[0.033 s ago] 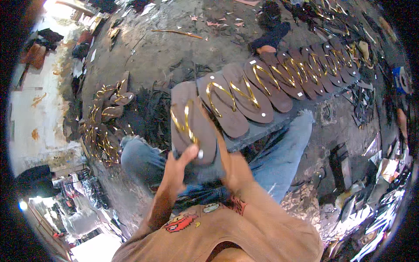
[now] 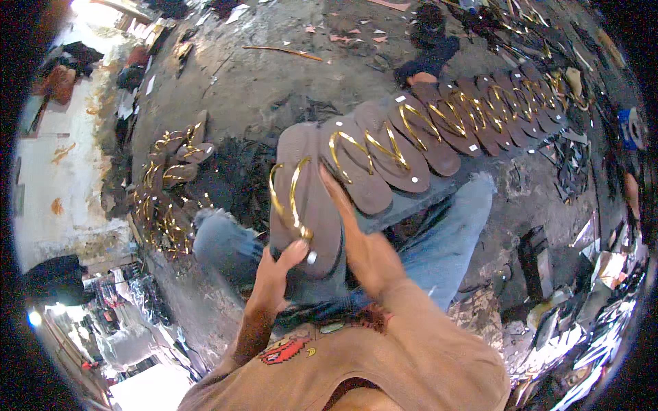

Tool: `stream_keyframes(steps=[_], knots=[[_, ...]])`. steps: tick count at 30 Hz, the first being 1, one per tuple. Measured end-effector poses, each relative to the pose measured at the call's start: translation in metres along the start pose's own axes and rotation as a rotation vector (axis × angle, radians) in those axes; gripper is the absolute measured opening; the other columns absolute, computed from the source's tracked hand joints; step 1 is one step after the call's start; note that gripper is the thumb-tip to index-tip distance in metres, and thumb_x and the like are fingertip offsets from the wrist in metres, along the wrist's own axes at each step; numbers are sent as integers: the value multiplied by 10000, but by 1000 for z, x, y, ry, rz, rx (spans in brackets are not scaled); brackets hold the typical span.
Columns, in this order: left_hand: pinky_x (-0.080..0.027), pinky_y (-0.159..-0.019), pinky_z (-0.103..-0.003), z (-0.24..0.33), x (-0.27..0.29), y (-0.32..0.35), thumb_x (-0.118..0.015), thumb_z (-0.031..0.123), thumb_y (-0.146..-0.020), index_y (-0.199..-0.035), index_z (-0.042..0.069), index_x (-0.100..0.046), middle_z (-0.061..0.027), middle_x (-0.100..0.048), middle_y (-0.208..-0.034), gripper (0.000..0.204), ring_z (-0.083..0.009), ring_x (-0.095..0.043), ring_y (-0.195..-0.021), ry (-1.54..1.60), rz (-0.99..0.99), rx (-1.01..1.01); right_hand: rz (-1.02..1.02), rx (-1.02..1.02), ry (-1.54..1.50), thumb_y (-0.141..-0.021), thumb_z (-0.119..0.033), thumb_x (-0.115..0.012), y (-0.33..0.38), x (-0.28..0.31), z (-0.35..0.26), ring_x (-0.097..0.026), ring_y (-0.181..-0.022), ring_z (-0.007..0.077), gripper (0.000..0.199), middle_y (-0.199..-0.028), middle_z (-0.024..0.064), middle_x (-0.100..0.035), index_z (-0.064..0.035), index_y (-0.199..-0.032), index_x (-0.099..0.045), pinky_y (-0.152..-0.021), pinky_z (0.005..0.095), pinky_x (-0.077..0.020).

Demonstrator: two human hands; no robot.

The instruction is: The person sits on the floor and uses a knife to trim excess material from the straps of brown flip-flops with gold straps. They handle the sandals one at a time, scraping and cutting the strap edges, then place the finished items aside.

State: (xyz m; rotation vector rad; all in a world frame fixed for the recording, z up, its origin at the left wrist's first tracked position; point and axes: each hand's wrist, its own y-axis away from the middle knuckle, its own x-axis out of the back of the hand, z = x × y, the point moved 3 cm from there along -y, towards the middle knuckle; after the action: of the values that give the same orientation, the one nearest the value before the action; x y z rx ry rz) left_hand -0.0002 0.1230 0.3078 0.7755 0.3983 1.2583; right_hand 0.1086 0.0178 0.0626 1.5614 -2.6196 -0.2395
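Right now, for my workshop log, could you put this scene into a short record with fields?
Left hand: hand with thumb on the near end of a brown sandal; other fingers hidden
Right hand: hand with fingers stretched along that sandal's right edge
Strap: gold strap, its arms meeting at the near end
Row: more brown sandals running to the upper right
Left side: heap of gold-strapped sandals
Floor: thin stick, scattered scraps
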Motion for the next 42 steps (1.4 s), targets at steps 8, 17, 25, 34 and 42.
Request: stream_keyframes(steps=[8,17,25,34,42], knots=[[-502,-957,-347,-58,85,4,-871,311,-727,-1396,23,-465,-70,-648,-1215,834,-183,-618,-1089,158,-165,-47,-155,-190,-712,-961,-451,-650,59,59,-190,-586,-559,130,414,-685,31,-637,-40,-965,-695,-552,313,-484],[-537,-879,-307,23,32,-17,-636,415,-979,-1210,-37,-613,-102,-674,-1149,508,-193,-664,-966,280,-193,-755,-124,250,35,-886,-249,-764,130,103,-227,-656,-721,110,291,-789,69,-737,-16,-1057,-730,-688,302,-521],[-594,-768,-361,45,19,5,-692,301,-957,-1173,1,-608,-118,-699,-988,379,-220,-701,-823,472,-121,-585,-187,240,166,-876,-107,-780,176,115,-195,-573,-746,38,142,-832,4,-714,-4,-968,-749,-657,224,-478],[-579,-619,-325,48,76,0,-636,529,-944,-1130,64,-615,-57,-684,-873,502,-187,-683,-691,259,-174,-290,-156,51,165,-1058,-326,-491,201,158,-168,-506,-576,75,317,-669,-13,-571,-49,-1162,-605,-525,260,-425],[-558,-676,-308,18,88,7,-588,557,-966,-1151,46,-625,-36,-683,-901,544,-147,-669,-754,297,-119,-197,-418,78,527,-1007,-213,-520,272,149,-139,-517,-519,353,190,-622,183,-521,-52,-1070,-598,-515,418,-401]])
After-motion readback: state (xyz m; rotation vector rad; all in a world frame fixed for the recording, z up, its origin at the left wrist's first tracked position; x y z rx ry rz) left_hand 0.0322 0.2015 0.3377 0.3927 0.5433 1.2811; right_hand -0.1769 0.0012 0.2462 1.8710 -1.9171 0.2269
